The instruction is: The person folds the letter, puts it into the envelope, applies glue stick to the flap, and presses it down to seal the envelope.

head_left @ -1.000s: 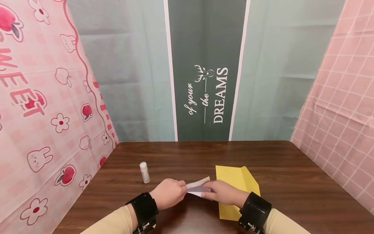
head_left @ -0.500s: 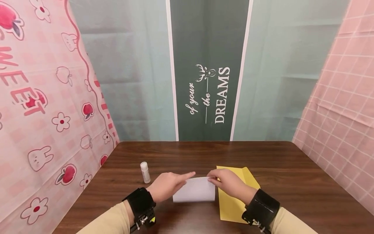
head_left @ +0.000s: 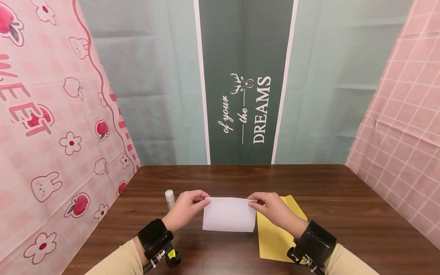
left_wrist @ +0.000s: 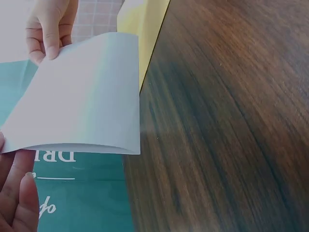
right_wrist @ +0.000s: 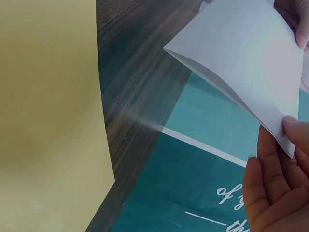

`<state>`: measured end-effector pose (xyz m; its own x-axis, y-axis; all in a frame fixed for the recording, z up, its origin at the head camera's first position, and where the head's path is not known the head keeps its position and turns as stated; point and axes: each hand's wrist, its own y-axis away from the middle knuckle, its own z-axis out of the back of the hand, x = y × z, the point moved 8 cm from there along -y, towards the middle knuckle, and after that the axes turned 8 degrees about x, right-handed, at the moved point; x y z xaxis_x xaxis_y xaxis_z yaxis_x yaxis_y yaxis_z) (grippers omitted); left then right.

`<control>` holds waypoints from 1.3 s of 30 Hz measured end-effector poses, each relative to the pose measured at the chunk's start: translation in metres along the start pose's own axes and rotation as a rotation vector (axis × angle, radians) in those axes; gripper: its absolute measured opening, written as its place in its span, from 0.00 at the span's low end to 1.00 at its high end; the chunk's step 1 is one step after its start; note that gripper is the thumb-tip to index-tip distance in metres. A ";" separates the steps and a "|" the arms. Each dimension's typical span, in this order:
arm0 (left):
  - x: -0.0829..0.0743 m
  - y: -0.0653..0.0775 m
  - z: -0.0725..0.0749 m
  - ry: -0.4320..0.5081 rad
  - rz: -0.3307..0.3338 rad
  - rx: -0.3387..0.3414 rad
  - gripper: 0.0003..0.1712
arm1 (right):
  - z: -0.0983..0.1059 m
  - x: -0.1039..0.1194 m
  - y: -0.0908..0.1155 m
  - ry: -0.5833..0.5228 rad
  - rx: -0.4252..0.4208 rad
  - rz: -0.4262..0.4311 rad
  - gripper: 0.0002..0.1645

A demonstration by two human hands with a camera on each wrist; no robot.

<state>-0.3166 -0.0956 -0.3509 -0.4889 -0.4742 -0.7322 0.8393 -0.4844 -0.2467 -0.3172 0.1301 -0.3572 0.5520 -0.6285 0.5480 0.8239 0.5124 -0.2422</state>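
A folded sheet of white paper (head_left: 229, 214) is held up between both hands, its two layers showing at the side edges in the wrist views. My left hand (head_left: 185, 206) pinches its upper left corner between thumb and fingers. At the upper right corner, my right hand (head_left: 273, 208) pinches it the same way. In the left wrist view the paper (left_wrist: 82, 92) bows slightly toward its fold. The right wrist view shows the right thumb on the face of the paper (right_wrist: 246, 53), with fingers behind it.
A folded yellow paper (head_left: 275, 238) lies on the brown wooden table (head_left: 227, 256), partly beneath the right forearm. Behind the left hand stands a white glue stick (head_left: 170, 198), its lower part hidden. Printed cloths hang around the table on the left, back and right.
The white paper was partly covered by the hands, its folded layers parted. The left hand moved from over it to its upper left corner, and the paper rose and now faces the head camera.
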 end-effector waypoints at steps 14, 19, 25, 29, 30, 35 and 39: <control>-0.001 0.001 0.004 -0.023 0.036 -0.044 0.05 | 0.001 -0.001 0.002 -0.040 0.009 -0.013 0.06; -0.001 0.001 0.004 -0.024 0.044 -0.047 0.05 | 0.001 -0.001 0.002 -0.053 0.013 -0.017 0.06; -0.001 0.001 0.005 -0.047 0.035 -0.047 0.05 | 0.001 -0.001 0.001 -0.047 0.015 -0.013 0.07; -0.009 -0.001 0.004 -0.202 -0.080 -0.020 0.04 | 0.001 0.001 0.001 0.027 0.000 0.020 0.04; -0.013 -0.001 0.003 -0.293 -0.141 -0.015 0.03 | 0.001 0.004 0.001 0.077 -0.010 0.045 0.04; -0.035 0.007 -0.010 -0.867 -0.525 -0.048 0.06 | -0.007 0.023 0.003 0.430 -0.057 0.271 0.09; -0.031 0.009 -0.035 -1.180 -0.625 0.058 0.11 | -0.026 0.032 0.002 0.615 0.006 0.390 0.09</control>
<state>-0.2850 -0.0592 -0.3528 -0.7211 -0.4963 0.4834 0.4041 -0.8681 -0.2883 -0.2950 0.0957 -0.3613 0.7794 -0.6135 -0.1268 0.5526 0.7686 -0.3223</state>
